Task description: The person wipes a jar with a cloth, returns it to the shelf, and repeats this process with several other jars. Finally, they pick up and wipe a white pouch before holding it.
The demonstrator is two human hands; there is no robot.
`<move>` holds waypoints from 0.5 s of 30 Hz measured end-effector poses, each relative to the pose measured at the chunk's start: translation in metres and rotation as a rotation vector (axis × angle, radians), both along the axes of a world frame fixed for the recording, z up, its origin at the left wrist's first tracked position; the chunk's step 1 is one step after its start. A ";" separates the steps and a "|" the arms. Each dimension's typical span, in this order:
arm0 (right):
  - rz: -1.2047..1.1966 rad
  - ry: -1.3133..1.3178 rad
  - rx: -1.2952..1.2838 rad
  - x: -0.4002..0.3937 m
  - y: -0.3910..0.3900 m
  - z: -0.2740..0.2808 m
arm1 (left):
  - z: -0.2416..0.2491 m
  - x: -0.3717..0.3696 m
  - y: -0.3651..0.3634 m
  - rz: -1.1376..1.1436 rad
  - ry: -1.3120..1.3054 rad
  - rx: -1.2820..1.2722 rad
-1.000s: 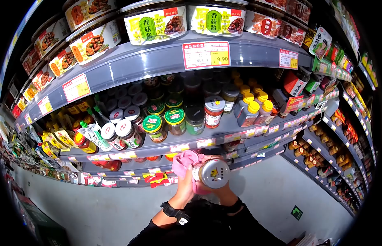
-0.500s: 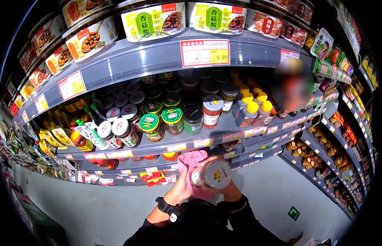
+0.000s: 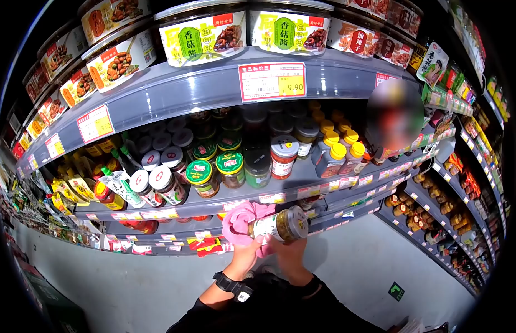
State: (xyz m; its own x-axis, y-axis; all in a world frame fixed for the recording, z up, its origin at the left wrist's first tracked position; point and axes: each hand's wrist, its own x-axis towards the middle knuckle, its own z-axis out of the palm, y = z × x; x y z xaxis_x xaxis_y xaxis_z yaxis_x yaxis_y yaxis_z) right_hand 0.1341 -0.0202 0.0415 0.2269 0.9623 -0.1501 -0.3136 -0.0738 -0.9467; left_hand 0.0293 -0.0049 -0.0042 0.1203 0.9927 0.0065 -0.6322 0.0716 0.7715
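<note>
A glass jar with a grey lid (image 3: 279, 225) lies tilted on its side between my hands, its lid pointing right. My left hand (image 3: 245, 256) is closed on a pink cloth (image 3: 239, 222) around the jar's bottom end, with the thumb on the label. My right hand (image 3: 290, 254) grips the jar from below, near the lid. Behind them, the middle shelf (image 3: 224, 208) holds rows of jars, among them green-lidded jars (image 3: 199, 173), a red jar with a grey lid (image 3: 283, 158) and yellow-capped bottles (image 3: 331, 160).
Above, a shelf edge with a 9.90 price tag (image 3: 273, 81) juts out under large tubs (image 3: 202, 38). Lower shelves carry red and yellow packets (image 3: 207, 246). More shelving (image 3: 435, 219) stands at the right. A green floor sign (image 3: 396, 291) lies on the grey floor.
The jar has turned from lid toward the camera to lying sideways, showing its label. The cloth and my left hand have shifted slightly left. The shelf view has moved a little.
</note>
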 end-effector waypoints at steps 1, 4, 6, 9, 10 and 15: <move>-0.039 -0.035 0.084 0.001 0.001 0.000 | 0.000 0.001 0.001 0.033 0.021 0.010; -0.135 -0.147 0.228 0.002 0.004 -0.002 | 0.009 0.000 0.005 -0.024 0.025 -0.064; -0.187 -0.218 0.285 0.002 0.005 -0.007 | 0.009 0.000 0.009 -0.023 -0.013 -0.085; -0.164 -0.299 0.274 0.003 0.006 -0.012 | 0.010 0.001 0.014 0.020 -0.049 -0.129; -0.175 -0.351 0.330 0.002 0.007 -0.009 | 0.014 0.000 0.015 0.027 -0.045 -0.118; -0.220 -0.359 0.426 0.002 0.009 -0.004 | 0.019 -0.009 0.019 0.043 0.044 -0.105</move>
State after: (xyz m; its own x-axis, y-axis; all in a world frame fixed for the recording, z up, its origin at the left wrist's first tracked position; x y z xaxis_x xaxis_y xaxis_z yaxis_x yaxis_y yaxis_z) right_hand 0.1359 -0.0111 0.0378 0.3925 0.8456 0.3616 0.0663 0.3662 -0.9282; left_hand 0.0203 0.0141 0.0150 0.0750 0.9919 -0.1026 -0.6022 0.1270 0.7882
